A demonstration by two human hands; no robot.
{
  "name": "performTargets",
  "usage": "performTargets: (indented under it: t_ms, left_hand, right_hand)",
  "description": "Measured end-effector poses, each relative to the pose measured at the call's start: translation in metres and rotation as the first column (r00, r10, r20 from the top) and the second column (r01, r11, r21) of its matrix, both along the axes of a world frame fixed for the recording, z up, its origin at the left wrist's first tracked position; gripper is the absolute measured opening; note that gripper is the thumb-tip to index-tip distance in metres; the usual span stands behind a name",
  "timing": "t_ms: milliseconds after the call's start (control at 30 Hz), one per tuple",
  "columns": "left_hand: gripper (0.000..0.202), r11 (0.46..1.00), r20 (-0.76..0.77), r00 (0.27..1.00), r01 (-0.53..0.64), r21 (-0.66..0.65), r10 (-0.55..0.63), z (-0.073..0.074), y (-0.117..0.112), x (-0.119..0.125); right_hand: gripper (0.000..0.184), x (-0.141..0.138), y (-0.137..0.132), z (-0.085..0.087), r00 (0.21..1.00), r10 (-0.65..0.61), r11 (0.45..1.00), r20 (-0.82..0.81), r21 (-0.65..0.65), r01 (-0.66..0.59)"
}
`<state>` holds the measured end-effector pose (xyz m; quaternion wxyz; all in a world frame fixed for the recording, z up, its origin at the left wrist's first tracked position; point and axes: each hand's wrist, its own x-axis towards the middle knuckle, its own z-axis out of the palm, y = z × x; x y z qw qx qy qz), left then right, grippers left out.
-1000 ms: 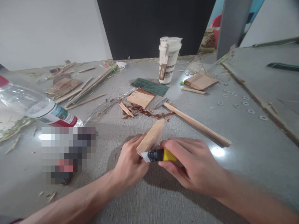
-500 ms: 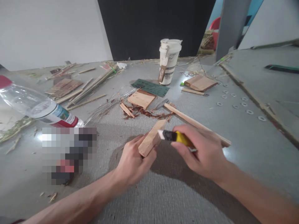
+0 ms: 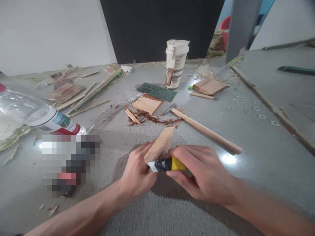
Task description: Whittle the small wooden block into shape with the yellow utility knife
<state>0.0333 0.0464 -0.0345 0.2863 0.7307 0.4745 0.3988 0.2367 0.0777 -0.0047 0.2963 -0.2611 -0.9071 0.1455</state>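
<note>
My left hand (image 3: pixel 137 172) is closed around a small block of wood (image 3: pixel 159 142), which tilts up and away from me. In my right hand (image 3: pixel 199 170) is a utility knife (image 3: pixel 176 164) with a yellow and black body. Its short blade lies across the near end of the block, close to my left thumb; whether the edge touches the wood I cannot tell. Ahead of both hands lie a flat wooden piece (image 3: pixel 147 104), a sheet of green sandpaper (image 3: pixel 157 92) and reddish-brown shavings (image 3: pixel 157 120).
A hammer-like tool with a wooden handle (image 3: pixel 206 129) lies to the right. Beyond stands a lidded paper cup (image 3: pixel 176 65). Several washers (image 3: pixel 246 111) are scattered at right. A plastic bottle (image 3: pixel 46 114) lies at left near bamboo strips (image 3: pixel 94 90); a blurred-out object (image 3: pixel 71 167) sits below it.
My right hand has drawn the knife toward me and to the left, from the block's far part to its near end. My left hand keeps its grip on the block.
</note>
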Motion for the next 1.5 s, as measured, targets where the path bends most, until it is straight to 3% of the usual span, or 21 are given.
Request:
performTargets:
  t_ms: [200, 300, 367, 433, 500, 533, 600, 700, 800, 933, 1233, 1500]
  left_hand:
    - [0.011, 0.999, 0.002, 0.999, -0.034, -0.025, 0.034, -0.001, 0.0, 0.001]
    - [0.014, 0.996, -0.002, 0.997, -0.071, -0.056, 0.071, 0.002, -0.004, 0.003]
    - [0.017, 0.998, -0.021, 0.999, -0.033, -0.055, 0.032, 0.004, -0.007, 0.004]
    - [0.018, 0.998, -0.041, 0.999, 0.01, -0.055, -0.012, 0.006, -0.01, 0.005]
    - [0.018, 0.997, -0.04, 0.999, 0.01, -0.071, -0.013, 0.007, -0.01, 0.005]
    - [0.018, 0.997, -0.03, 1.0, -0.006, -0.083, 0.003, 0.008, -0.01, 0.005]
    - [0.017, 0.994, -0.005, 1.0, -0.027, -0.102, 0.027, 0.008, -0.008, 0.004]
    - [0.015, 0.991, 0.018, 0.999, -0.048, -0.126, 0.051, 0.007, -0.006, 0.004]
    - [0.015, 0.991, 0.024, 0.998, -0.063, -0.12, 0.066, 0.005, -0.005, 0.004]
    - [0.015, 0.999, 0.022, 0.998, -0.051, -0.014, 0.052, 0.003, -0.004, 0.004]
    - [0.013, 0.998, -0.012, 0.999, -0.031, 0.05, 0.032, 0.009, -0.001, 0.005]
    - [0.015, 0.997, -0.02, 0.999, -0.032, 0.075, 0.033, 0.009, 0.0, 0.005]
  right_hand:
    - [0.021, 0.0, -0.001, -0.004, 1.0, -0.03, 0.998, 0.0, 0.062, 0.03]
    - [0.018, 0.011, 0.012, -0.007, 0.989, -0.149, 0.979, -0.014, 0.139, 0.15]
    - [0.019, 0.024, 0.029, -0.008, 0.937, -0.348, 0.932, -0.015, 0.098, 0.348]
    - [0.025, 0.036, 0.045, -0.008, 0.805, -0.592, 0.804, -0.044, 0.042, 0.593]
    - [0.027, 0.042, 0.054, -0.006, 0.751, -0.655, 0.752, -0.087, 0.032, 0.659]
    - [0.028, 0.042, 0.054, -0.005, 0.75, -0.653, 0.753, -0.105, 0.01, 0.658]
    - [0.026, 0.036, 0.046, -0.003, 0.807, -0.581, 0.813, -0.103, -0.039, 0.58]
    - [0.019, 0.021, 0.023, -0.001, 0.919, -0.386, 0.922, -0.08, -0.046, 0.384]
    - [0.016, 0.008, 0.005, 0.001, 0.981, -0.189, 0.98, -0.04, -0.075, 0.185]
    - [0.017, 0.004, -0.002, 0.001, 0.997, -0.072, 0.994, -0.032, -0.084, 0.069]
    - [0.021, 0.002, -0.003, 0.002, 0.999, -0.05, 0.999, -0.01, -0.007, 0.05]
    - [0.022, 0.002, -0.003, 0.002, 0.999, -0.047, 0.999, -0.002, -0.022, 0.047]
